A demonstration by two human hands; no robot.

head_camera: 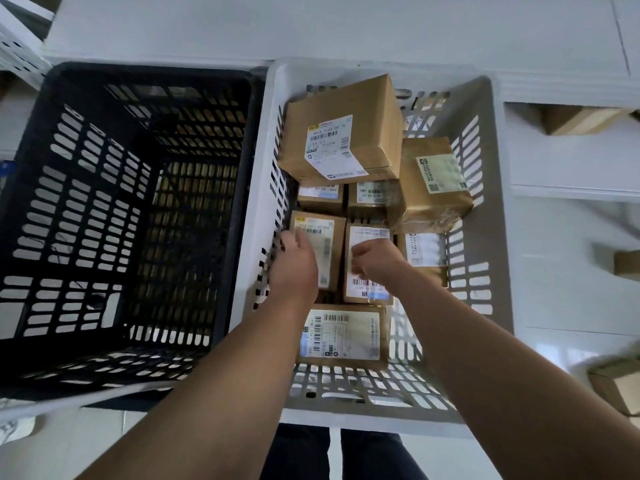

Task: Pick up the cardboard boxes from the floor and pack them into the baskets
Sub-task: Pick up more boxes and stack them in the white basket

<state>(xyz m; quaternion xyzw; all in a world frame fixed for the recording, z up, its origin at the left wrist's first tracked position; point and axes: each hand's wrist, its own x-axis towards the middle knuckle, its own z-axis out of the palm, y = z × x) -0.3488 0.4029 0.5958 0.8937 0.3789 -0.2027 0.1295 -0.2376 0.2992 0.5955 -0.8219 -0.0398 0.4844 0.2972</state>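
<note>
The white basket point(482, 216) holds eight visible cardboard boxes point(339, 129), and the black basket point(104, 202) stands touching its side, two baskets in all. The left hand point(294, 268) and right hand point(377, 263) each rest on a box inside the white one; whether either grips, I cannot tell.

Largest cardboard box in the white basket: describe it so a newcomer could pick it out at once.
Look in the white slotted plastic basket, right of the black plastic basket. At its far end the largest brown cardboard box lies tilted atop smaller ones. Unlike the tape-wrapped cardboard box at its right, it is bare, its white label wrapping over an edge.
</note>
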